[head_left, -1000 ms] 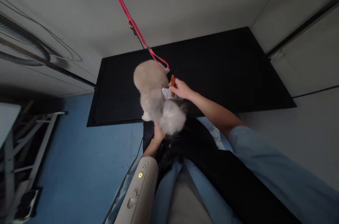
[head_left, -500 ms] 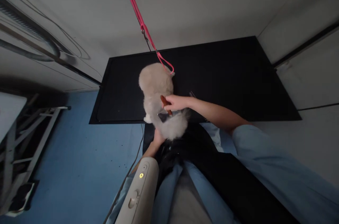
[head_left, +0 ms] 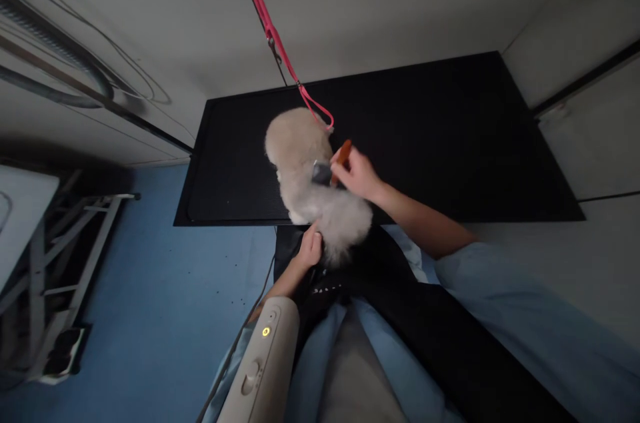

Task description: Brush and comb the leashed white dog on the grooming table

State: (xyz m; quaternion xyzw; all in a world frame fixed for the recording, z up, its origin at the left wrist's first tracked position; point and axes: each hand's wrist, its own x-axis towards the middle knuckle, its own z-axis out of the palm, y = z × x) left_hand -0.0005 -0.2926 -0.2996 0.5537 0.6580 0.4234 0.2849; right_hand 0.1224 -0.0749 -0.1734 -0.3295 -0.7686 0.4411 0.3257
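A fluffy cream-coloured dog (head_left: 296, 140) stands at the near edge of the black table (head_left: 425, 136), with its bushy pale tail (head_left: 347, 220) hanging over the edge. My right hand (head_left: 356, 171) is closed round the orange-brown handle of a brush (head_left: 323, 172), whose grey head is at the dog's rump. Below the edge my left hand (head_left: 311, 246) has its fingers closed on the fur at the tail's left side. A pink loop (head_left: 317, 106) hangs by the dog's far end.
A white device (head_left: 265, 363) with a yellow light rises in front of me at the bottom. Metal frames (head_left: 85, 263) stand on the blue floor at left. Grey hoses (head_left: 60, 50) and a slanting pole run along the left wall.
My right hand has moved the brush up and right, from the tail to the rump. My left hand has risen slightly and shows more clearly; the whole view has shifted a little.
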